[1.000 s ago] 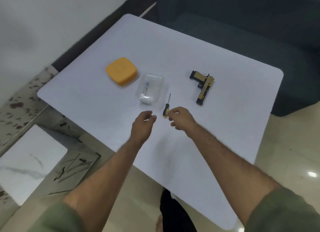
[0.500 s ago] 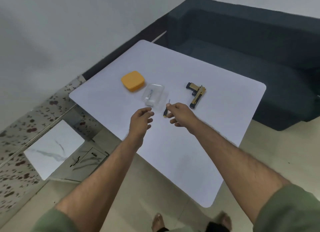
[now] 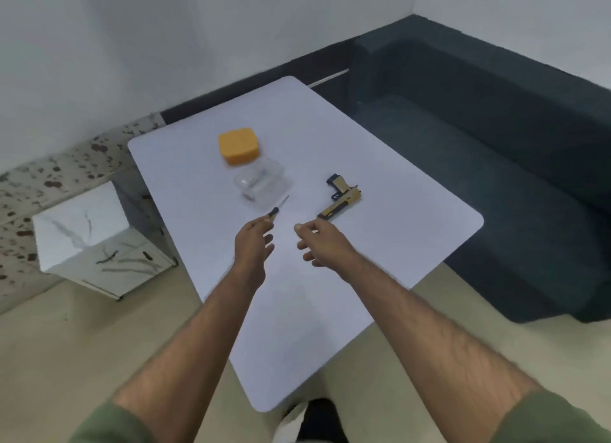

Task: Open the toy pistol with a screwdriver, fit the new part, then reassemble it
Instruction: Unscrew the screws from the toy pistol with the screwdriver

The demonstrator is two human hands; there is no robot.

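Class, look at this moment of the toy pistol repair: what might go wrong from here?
1. The left hand pinches only the screwdriver handle's end, so it may slip and drop.
2. The open clear container lies just beyond the tip and could get knocked.
3. The toy pistol lies loose on the table; the right hand holds nothing.

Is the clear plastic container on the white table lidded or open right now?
Open. The clear plastic container has no cover on it; an orange lid lies beside it on the white table.
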